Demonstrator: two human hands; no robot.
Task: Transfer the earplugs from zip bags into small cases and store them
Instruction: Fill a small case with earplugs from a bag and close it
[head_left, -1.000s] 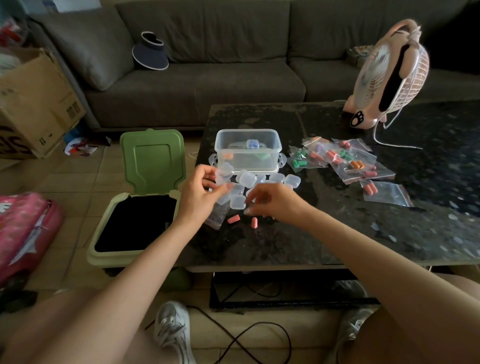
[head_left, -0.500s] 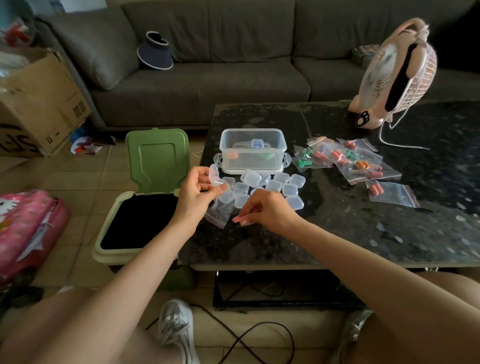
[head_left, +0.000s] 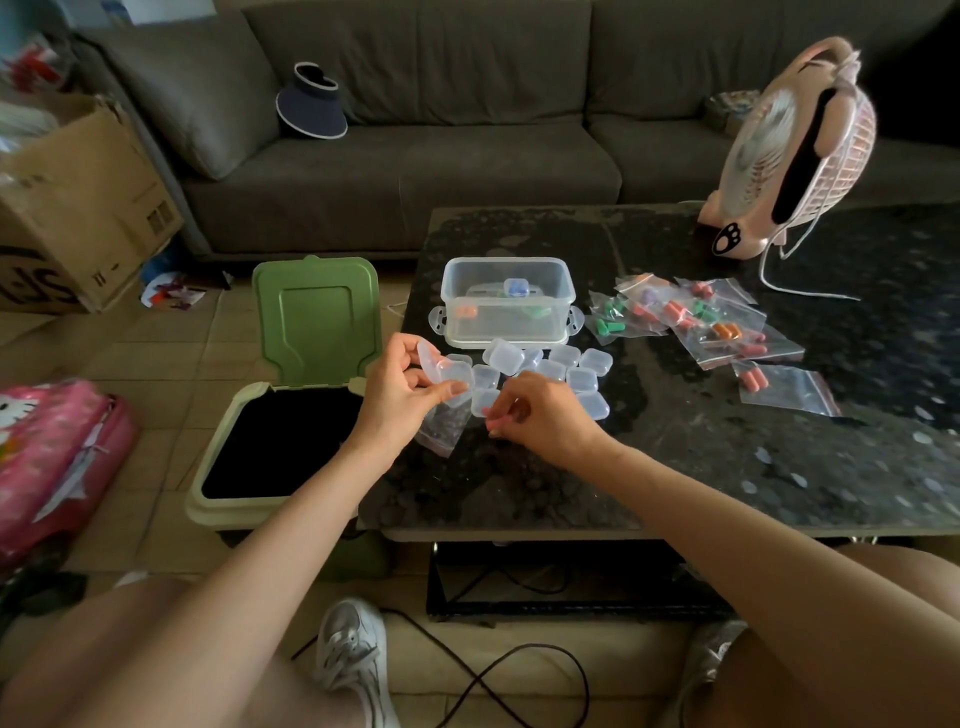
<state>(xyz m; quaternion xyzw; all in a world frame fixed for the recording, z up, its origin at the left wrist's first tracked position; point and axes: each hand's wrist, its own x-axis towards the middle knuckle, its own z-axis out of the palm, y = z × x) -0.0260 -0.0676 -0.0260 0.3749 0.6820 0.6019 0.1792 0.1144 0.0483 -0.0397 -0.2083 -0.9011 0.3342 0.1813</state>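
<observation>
Plastic case left hand; earplugs half-hidden right hand.

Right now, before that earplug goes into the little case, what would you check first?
1. Case open: ok; left hand holds it, lid up.
2. Earplug gripped: ok; right hand pinches something pink.
3. Second earplug in hand: cannot tell; the curled hand hides it.
4. Empty bag binned: not ok; it lies on the table under the left hand.
5. Bin open: ok.
6. Box ready: ok; no lid, cases already inside.
</observation>
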